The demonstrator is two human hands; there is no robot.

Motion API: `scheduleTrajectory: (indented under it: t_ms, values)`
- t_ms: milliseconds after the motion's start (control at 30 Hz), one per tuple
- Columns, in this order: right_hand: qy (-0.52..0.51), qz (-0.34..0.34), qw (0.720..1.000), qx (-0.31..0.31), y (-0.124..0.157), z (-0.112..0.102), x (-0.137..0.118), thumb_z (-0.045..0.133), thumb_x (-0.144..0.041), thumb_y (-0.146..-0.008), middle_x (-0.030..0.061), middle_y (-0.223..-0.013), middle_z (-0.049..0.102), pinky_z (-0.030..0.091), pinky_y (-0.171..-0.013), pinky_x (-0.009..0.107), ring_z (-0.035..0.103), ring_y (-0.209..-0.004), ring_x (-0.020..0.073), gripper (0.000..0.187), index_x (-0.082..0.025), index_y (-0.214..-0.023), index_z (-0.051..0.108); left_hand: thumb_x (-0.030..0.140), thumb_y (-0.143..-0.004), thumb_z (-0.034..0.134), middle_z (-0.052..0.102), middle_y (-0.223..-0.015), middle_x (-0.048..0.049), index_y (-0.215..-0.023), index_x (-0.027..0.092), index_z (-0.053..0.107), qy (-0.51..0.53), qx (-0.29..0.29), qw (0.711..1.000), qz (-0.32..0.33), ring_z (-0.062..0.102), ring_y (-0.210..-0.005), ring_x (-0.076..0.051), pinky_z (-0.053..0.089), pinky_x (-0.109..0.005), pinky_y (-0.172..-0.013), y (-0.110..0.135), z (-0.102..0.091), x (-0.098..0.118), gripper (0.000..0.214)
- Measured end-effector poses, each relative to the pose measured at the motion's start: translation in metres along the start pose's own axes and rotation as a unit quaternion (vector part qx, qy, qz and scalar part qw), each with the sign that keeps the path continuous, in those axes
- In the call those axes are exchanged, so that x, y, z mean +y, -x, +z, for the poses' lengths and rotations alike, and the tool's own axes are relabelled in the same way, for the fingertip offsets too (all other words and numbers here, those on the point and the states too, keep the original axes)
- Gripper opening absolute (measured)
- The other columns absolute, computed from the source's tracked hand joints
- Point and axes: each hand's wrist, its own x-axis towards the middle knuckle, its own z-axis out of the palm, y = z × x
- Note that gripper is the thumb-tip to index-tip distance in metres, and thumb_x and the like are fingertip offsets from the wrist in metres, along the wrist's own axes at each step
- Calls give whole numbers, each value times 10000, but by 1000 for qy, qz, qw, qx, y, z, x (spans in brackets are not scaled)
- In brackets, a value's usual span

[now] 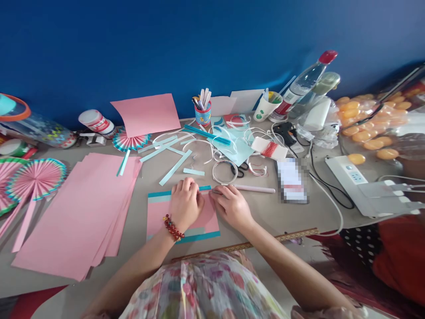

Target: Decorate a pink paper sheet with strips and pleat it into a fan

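Observation:
A pink sheet of paper [159, 217] lies on the table before me, with teal and pale blue bands along its far and near edges. My left hand [187, 201], wearing a red bead bracelet [173, 228], rests on the sheet with its fingers curled together at the far teal band. At the far right corner, my right hand [232, 206] has its fingers bent and closed on the paper's edge; the fingertips are partly hidden. Just beyond the right hand are a pale lilac stick [257, 189] and a roll of clear tape [225, 172].
Pink sheets [79, 212] are stacked at left, near pleated paper fans [37, 179]. Pale blue strips [175, 167] lie beyond the sheet, with a pen cup [203, 116] behind. To the right are a blurred-out phone [292, 180], a power strip [357, 177] and a bottle [303, 84].

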Motion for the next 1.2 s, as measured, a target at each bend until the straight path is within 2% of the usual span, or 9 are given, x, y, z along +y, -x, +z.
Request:
scheduleTrajectory:
  t_ms: [133,233,333,467,633,767,933,1067,1200]
  values:
    - [-2,2,1000,6,-1,-1,-1,462,-125,-931,104,-1081,640,501,-863,411,558,-979,244,275,-206,-1056,693,139,-759,598,564,-980,-83,-847,212,497,37,12,999,-14,565,-925,-273,450,-411,-795,1,0,-8,152]
    - [-4,3,1000,7,-1,-1,-1,466,-135,-932,104,-1080,638,504,-852,407,559,-966,242,270,-211,-1060,691,98,-765,568,572,-1073,-100,-986,206,526,70,19,997,-5,559,-1030,-281,459,-411,-846,5,-6,-13,250]
    - [-3,2,1000,3,-1,-1,-1,478,-147,-931,106,-1084,638,504,-856,408,556,-962,243,253,-201,-1066,685,130,-838,537,568,-1174,-108,-1165,228,564,54,-9,997,44,541,-1095,-290,446,-433,-911,12,-17,-15,342]
    - [3,-2,1000,-1,-1,-1,-2,475,-126,-918,110,-1087,638,508,-868,413,560,-980,248,255,-199,-1034,690,335,-913,561,580,-1246,-117,-1299,303,587,3,-70,989,133,528,-1100,-322,428,-489,-947,21,-24,-18,388]
    - [11,0,1000,-3,-1,-1,-2,493,-114,-896,110,-1129,647,516,-884,426,570,-1003,258,263,-201,-1042,693,454,-910,566,575,-1334,-116,-1359,296,565,-27,-83,982,167,523,-1124,-339,422,-503,-957,27,-20,-29,475]
    - [10,0,1000,10,-2,-3,-3,481,-123,-912,111,-1123,660,509,-916,415,579,-1022,248,292,-186,-1126,669,446,-906,576,584,-1339,-112,-1367,281,562,-26,-73,983,169,532,-1127,-341,423,-506,-962,28,-18,-31,490]
    - [77,-4,997,-25,-1,-5,-12,548,-255,-933,107,-1177,658,517,-858,462,572,-1017,280,290,-232,-1199,660,443,-906,583,593,-1339,-110,-1334,277,590,-11,-62,984,164,545,-1134,-325,436,-496,-970,29,-20,-31,460]
    - [89,-12,996,-21,2,-6,-15,522,-197,-936,98,-1202,664,525,-870,461,573,-1032,276,293,-229,-1192,662,393,-926,569,591,-1362,-85,-1314,252,596,5,-57,981,185,548,-1175,-290,425,-467,-1011,30,-23,-41,413]
    - [75,-4,997,15,-2,-12,-6,476,-149,-944,84,-1190,671,521,-891,411,593,-1019,245,324,-223,-1213,640,347,-953,533,579,-1378,-78,-1262,224,610,58,-58,981,178,533,-1222,-262,412,-445,-1063,32,-28,-52,342]
